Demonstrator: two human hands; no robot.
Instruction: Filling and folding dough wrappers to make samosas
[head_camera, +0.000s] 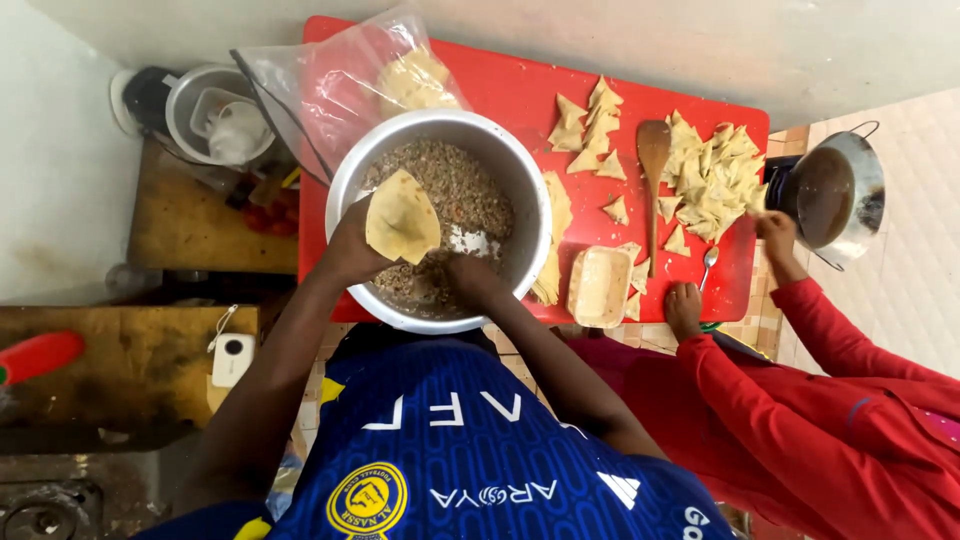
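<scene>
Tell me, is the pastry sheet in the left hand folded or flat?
Folded: the pastry sheet forms a cone held in the left hand above the bowl.

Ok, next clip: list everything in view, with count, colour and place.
table: one, red, centre
metal bowl: one, silver, holds brown filling, table's near edge
folded pastries: many, pale yellow, two heaps at the table's far right
wooden spoon: one, brown, between the heaps
plastic bag: one, clear, holds pastry sheets, behind the bowl
small tub: one, beige, right of the bowl
metal spoon: one, by the tub
pan: one, metal, right of the table
co-worker's hands: two, red sleeves, right
left hand: holds a pastry cone
right hand: in the filling
</scene>
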